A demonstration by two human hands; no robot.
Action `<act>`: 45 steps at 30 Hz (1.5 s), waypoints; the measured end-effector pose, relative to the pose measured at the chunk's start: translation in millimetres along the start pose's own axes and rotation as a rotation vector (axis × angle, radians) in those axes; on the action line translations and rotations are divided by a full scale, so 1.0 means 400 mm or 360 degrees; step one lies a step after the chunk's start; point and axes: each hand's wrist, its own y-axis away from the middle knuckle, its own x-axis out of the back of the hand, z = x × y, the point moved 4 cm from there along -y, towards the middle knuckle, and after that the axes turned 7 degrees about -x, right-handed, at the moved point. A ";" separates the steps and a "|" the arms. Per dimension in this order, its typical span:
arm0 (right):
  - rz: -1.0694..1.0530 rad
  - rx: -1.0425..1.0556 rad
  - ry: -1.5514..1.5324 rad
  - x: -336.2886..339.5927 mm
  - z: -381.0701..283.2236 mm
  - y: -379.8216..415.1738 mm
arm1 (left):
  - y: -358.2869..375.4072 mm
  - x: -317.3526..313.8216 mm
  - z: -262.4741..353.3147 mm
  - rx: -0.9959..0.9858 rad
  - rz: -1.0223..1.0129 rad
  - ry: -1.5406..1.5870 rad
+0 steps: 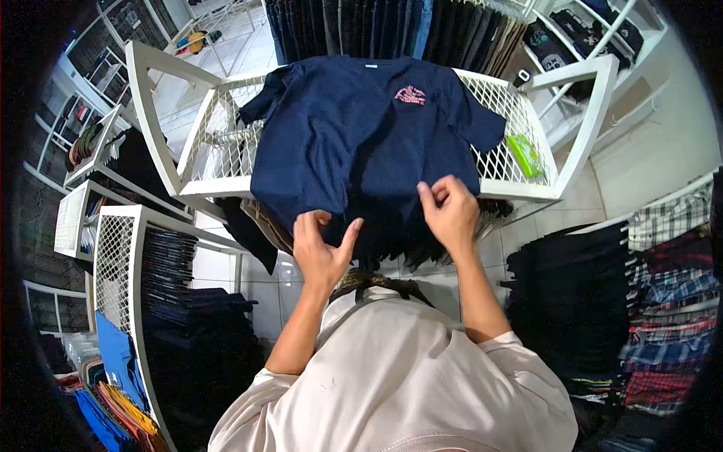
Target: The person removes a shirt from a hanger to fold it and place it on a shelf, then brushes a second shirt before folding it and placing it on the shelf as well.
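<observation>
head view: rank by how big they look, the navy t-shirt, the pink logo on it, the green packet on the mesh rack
1. navy t-shirt
2. green packet
3. pink logo, though it looks close in size to the packet

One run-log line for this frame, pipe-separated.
left hand: open, at hem of navy T-shirt | right hand: pinching hem | shirt: spread flat on white mesh rack | green packet: on rack, right
</observation>
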 end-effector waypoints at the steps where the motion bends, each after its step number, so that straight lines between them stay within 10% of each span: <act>1: -0.0055 -0.0042 0.0052 -0.008 0.000 0.037 | 0.018 -0.013 -0.010 0.0082 -0.0092 -0.0030; 17: 0.0085 -0.0102 -0.0187 -0.001 0.062 0.188 | 0.093 0.012 0.015 0.0450 -0.0257 0.0310; 23: -0.0426 0.0667 -0.0418 0.085 -0.119 0.271 | -0.017 0.017 0.052 0.0301 -0.0103 0.0590; 33: -0.0454 0.0833 -0.0177 0.001 -0.111 0.282 | -0.101 0.014 0.072 0.0541 -0.0008 0.0889; 43: -0.0991 0.0459 -0.0582 0.121 -0.079 0.188 | -0.095 -0.038 -0.012 0.0730 -0.0159 0.1286; 45: -0.1111 -0.0043 -0.0828 0.127 -0.067 0.170 | -0.095 -0.026 0.020 0.0770 -0.0181 0.1381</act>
